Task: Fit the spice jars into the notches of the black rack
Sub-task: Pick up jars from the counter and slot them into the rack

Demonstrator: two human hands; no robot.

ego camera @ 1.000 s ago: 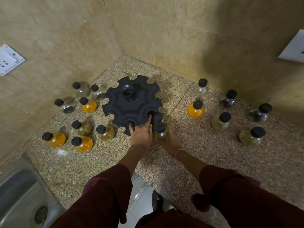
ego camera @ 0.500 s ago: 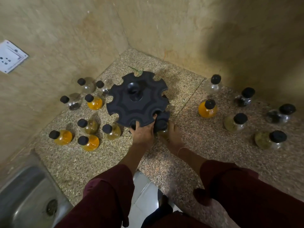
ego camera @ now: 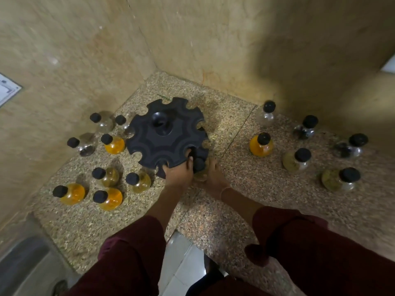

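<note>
One speckled stone worktop [ego camera: 89, 227], set into a wall corner. Toward its far middle, black rack [ego camera: 166, 137], flat and round, notched all along the rim. Left of the rack, eight left jars [ego camera: 113, 144], upright and black-capped, several filled orange; right of it and well apart, six right jars [ego camera: 261, 145]. At the rack's near edge, left hand [ego camera: 178, 174], fingers curled on the rim beside a notch. Just right, right hand [ego camera: 214, 175], fingers wrapped round held jar [ego camera: 198, 165], cap at the near-right notch; cannot tell whether seated.
</note>
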